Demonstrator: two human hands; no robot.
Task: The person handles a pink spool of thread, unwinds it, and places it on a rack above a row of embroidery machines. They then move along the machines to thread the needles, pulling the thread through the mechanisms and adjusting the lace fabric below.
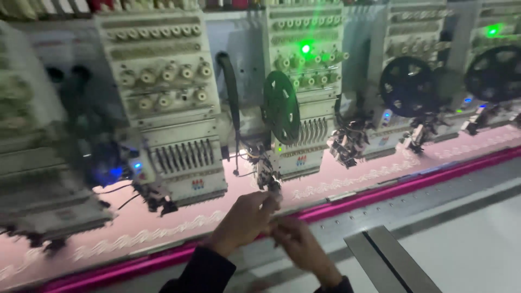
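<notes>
My left hand [244,220] reaches up under the needle area [268,173] of the middle embroidery head [298,108], its fingertips pinched just below the needles. Right beside it, my right hand [301,247] has its fingers curled, touching the left hand's fingertips. Whether a thread is held between them cannot be made out in the blur. Both hands hover over the pink fabric [179,222] with white stitched patterns, stretched under the heads. A dark green spoked wheel [281,107] hangs on the middle head.
A row of cream embroidery heads runs left to right; one stands at the left [168,97] and others at the right [412,81] with black wheels. A magenta frame bar [412,183] edges the fabric. A grey table with a slot [380,255] lies in front.
</notes>
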